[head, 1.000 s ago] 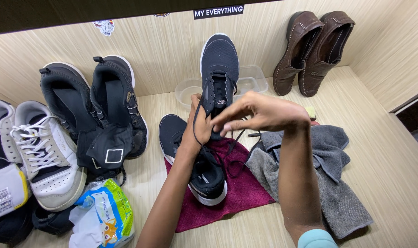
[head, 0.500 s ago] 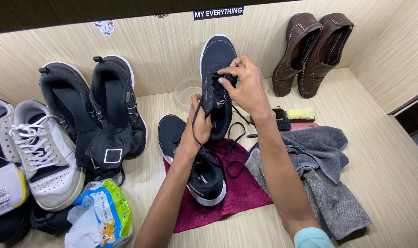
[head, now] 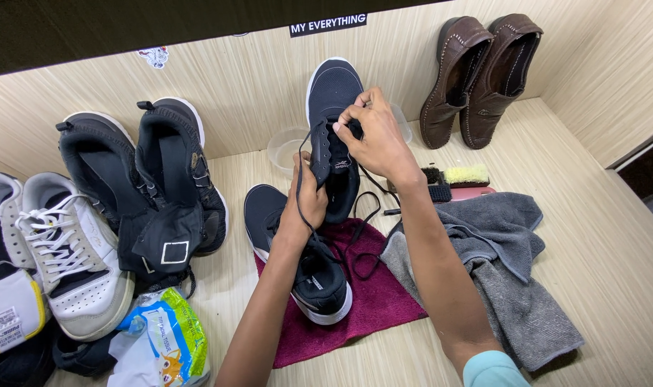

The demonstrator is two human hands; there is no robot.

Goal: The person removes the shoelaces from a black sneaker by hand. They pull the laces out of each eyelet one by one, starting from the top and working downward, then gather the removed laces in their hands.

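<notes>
At the centre of the pale wood-grain counter (head: 599,236), the left hand (head: 308,197) is closed around the lower part of a dark navy fabric sneaker with a white sole (head: 335,136), holding it upright with the toe pointing to twelve o'clock. The right hand (head: 375,136) comes in from three o'clock, its fingertips pinched together on the black shoelace (head: 362,222) at the eyelets, and the loose end of the lace trails down toward six o'clock. Below, at six o'clock, the matching navy sneaker (head: 305,269) lies on a maroon cloth (head: 373,301). A crumpled grey towel (head: 498,265) sits at four o'clock, a brush with yellow bristles (head: 464,175) at three o'clock, and a pair of brown leather loafers (head: 480,75) at one o'clock. A clear plastic bowl (head: 283,149) stands at ten o'clock.
</notes>
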